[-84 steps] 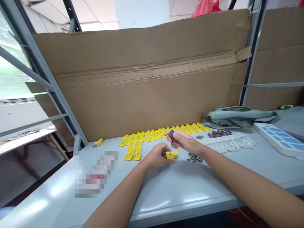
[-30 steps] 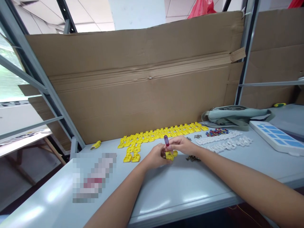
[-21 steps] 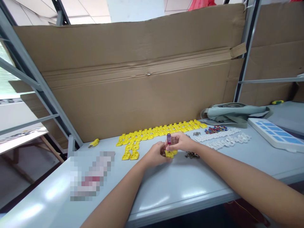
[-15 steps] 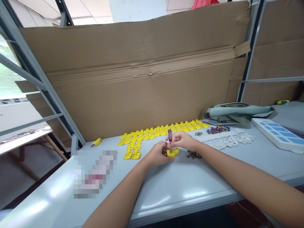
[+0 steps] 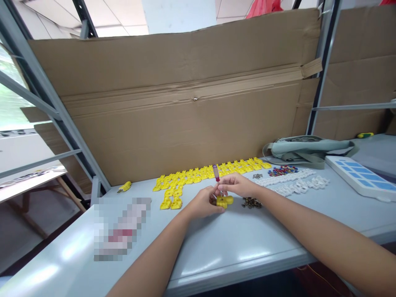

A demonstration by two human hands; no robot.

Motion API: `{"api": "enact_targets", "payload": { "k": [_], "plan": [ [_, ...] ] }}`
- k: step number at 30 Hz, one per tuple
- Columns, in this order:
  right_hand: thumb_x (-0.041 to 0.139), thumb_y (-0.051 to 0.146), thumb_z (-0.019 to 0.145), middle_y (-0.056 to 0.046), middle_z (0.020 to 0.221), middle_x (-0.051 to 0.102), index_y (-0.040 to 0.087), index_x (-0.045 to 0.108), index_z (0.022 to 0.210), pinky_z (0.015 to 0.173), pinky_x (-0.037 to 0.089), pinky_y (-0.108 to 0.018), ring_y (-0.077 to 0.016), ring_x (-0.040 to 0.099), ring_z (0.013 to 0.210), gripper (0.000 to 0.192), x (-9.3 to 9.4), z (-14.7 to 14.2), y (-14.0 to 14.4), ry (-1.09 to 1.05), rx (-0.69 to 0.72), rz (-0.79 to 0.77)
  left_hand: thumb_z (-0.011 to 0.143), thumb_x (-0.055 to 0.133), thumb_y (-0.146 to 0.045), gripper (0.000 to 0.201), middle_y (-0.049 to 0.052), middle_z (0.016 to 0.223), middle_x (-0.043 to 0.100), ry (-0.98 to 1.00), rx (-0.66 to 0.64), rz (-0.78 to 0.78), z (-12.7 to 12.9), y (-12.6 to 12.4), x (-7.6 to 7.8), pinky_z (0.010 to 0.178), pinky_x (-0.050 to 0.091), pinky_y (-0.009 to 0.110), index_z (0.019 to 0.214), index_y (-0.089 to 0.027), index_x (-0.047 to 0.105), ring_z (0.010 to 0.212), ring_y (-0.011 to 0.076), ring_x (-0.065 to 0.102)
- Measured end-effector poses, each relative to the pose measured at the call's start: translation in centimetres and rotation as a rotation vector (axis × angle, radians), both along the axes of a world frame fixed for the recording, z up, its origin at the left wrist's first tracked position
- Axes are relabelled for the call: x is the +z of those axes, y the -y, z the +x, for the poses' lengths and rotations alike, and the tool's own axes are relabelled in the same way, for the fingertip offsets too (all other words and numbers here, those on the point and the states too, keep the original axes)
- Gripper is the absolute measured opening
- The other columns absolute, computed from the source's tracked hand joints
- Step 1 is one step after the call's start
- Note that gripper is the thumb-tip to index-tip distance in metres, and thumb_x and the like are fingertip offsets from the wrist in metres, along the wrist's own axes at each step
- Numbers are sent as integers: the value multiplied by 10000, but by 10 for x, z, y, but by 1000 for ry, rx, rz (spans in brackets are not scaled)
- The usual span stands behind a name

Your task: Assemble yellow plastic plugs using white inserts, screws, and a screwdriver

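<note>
My left hand [image 5: 202, 202] is closed around a small yellow plastic part [image 5: 225, 201], held just above the table. A small screwdriver with a clear purple-and-red handle [image 5: 215, 172] stands over this part, tilted to the left with its thin shaft pointing down. My right hand [image 5: 236, 184] is closed, its fingertips pinched at the shaft below the handle. Whether they also hold a screw is too small to tell. Beside my right wrist lies a pile of small dark metal pieces [image 5: 251, 203].
Rows of yellow parts [image 5: 198, 175] run along the cardboard panel [image 5: 185, 136]. Rightward lie white parts [image 5: 305, 185], red and blue pieces [image 5: 283, 170], a bag [image 5: 309, 148] and a white-and-blue case [image 5: 361, 175]. A yellow plug-like piece [image 5: 124, 187] lies left.
The screwdriver has gone from upright to leaning left, and more of its shaft shows. My right fingers have shifted from the handle down to the shaft. My left hand keeps the yellow part.
</note>
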State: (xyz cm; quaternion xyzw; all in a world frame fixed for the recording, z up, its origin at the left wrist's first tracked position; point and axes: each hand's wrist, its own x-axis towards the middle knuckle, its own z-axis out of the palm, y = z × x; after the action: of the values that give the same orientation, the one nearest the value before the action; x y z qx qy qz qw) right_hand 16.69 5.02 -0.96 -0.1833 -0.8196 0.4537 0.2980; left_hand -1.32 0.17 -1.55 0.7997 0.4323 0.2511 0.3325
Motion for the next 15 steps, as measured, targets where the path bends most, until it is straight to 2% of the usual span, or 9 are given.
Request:
{"api": "enact_targets", "payload": {
  "k": [3, 6, 11, 15],
  "plan": [
    [464, 433, 846, -39, 794, 593, 138, 598, 832, 651, 443, -246, -100, 523, 664, 324, 3, -1, 3, 41, -12, 10, 628, 649, -198, 367, 4, 803, 551, 1, -7, -1, 0, 0, 1, 564, 392, 217, 982, -169, 557, 608, 94, 454],
    [438, 442, 856, -36, 784, 569, 140, 562, 803, 652, 448, -251, -101, 521, 665, 331, 3, -3, 6, 26, -20, -22, 628, 646, -191, 310, -8, 760, 535, -26, -5, 12, 0, 0, 1, 562, 381, 214, 927, -174, 570, 601, 94, 439],
    [615, 425, 742, 1, 715, 596, 163, 482, 897, 628, 456, -258, -101, 554, 621, 332, -1, -6, 4, -71, -14, -211, 600, 673, -260, 322, -16, 707, 495, -93, 79, -8, -2, -2, -1, 550, 366, 223, 889, -154, 576, 608, 109, 442],
    [712, 407, 639, -5, 698, 622, 160, 466, 716, 648, 464, -261, -108, 583, 646, 356, -1, -3, 3, -106, -10, -279, 609, 652, -243, 315, -37, 664, 455, -77, 60, -18, -1, 0, 0, 534, 344, 216, 902, -165, 566, 586, 100, 418]
  ]
}}
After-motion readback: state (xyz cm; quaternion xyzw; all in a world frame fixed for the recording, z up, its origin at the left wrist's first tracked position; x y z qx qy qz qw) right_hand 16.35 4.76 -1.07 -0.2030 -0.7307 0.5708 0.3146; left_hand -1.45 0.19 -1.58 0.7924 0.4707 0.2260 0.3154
